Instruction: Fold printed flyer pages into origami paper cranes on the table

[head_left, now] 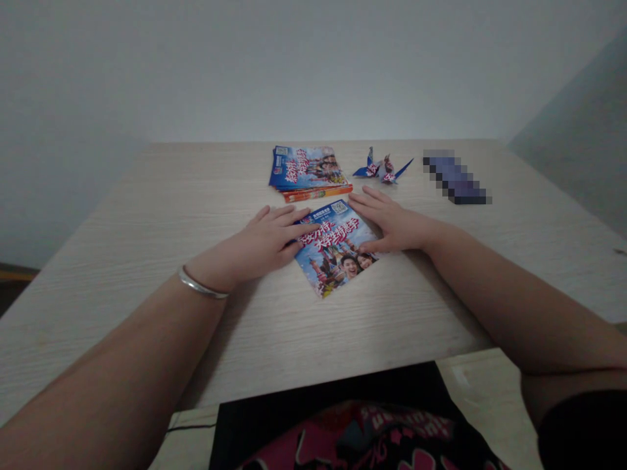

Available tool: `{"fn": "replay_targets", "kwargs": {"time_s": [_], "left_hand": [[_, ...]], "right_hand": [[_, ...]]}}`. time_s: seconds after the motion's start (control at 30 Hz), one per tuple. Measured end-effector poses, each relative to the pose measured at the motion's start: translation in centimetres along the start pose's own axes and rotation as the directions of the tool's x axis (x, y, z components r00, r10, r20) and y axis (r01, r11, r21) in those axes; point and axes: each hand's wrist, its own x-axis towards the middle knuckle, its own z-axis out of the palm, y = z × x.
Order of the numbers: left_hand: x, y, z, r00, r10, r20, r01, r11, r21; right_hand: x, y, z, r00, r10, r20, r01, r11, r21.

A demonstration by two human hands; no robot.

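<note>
A square printed paper flyer (pixel 337 251) lies flat and slightly turned on the table, its picture side up. My left hand (pixel 274 238) rests on its left edge, fingers spread and touching the paper. On the right side, my right hand (pixel 386 219) lies with its fingers apart, thumb and fingertips at the flyer's edge. Just beyond the hands is a stack of similar flyers (pixel 313 168), some orange ones showing at the bottom. To the right of that stack stand folded paper cranes (pixel 382 168) in the same blue print.
A pixelated dark, phone-like rectangle (pixel 455 176) lies at the back right of the pale wooden table (pixel 147 261). A plain wall (pixel 313 72) rises behind the far edge. A silver bracelet (pixel 200 285) circles my left wrist.
</note>
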Motion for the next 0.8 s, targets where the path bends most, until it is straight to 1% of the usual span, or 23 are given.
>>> {"fn": "replay_targets", "kwargs": {"time_s": [0.07, 0.13, 0.2, 0.27, 0.33, 0.43, 0.5, 0.63, 0.8], "left_hand": [[-0.1, -0.4, 0.1, 0.999, 0.041, -0.028, -0.042, 0.999, -0.015], [-0.2, -0.9, 0.3, 0.995, 0.077, -0.060, -0.079, 0.996, -0.028], [-0.3, -1.4, 0.5, 0.992, 0.104, -0.067, -0.107, 0.994, -0.038], [-0.3, -1.7, 0.6, 0.992, 0.114, -0.046, -0.116, 0.992, -0.042], [-0.3, -1.8, 0.6, 0.993, 0.112, -0.032, -0.113, 0.993, -0.044], [0.0, -1.8, 0.2, 0.992, 0.115, -0.044, -0.117, 0.992, -0.050], [0.1, -1.8, -0.1, 0.990, 0.128, -0.058, -0.131, 0.990, -0.055], [0.2, -2.0, -0.5, 0.987, 0.144, -0.071, -0.149, 0.986, -0.080], [0.2, -2.3, -0.7, 0.987, 0.138, -0.088, -0.145, 0.986, -0.081]], "right_hand": [[-0.2, 0.6, 0.0, 0.999, 0.011, -0.031, -0.010, 1.000, 0.015], [-0.2, 1.0, 0.0, 0.996, -0.011, -0.086, 0.015, 0.999, 0.048], [-0.1, 1.1, -0.1, 0.987, -0.064, -0.150, 0.077, 0.994, 0.078], [0.0, 0.9, -0.2, 0.974, -0.131, -0.185, 0.150, 0.984, 0.095], [0.1, 0.5, -0.3, 0.968, -0.176, -0.177, 0.197, 0.974, 0.109], [0.1, 0.4, -0.4, 0.972, -0.190, -0.141, 0.208, 0.971, 0.120], [0.2, 0.5, -0.3, 0.969, -0.201, -0.143, 0.217, 0.970, 0.108], [0.3, 0.6, -0.5, 0.952, -0.260, -0.162, 0.271, 0.961, 0.052], [0.0, -0.1, -1.1, 0.949, -0.297, -0.101, 0.294, 0.955, -0.042]]}}
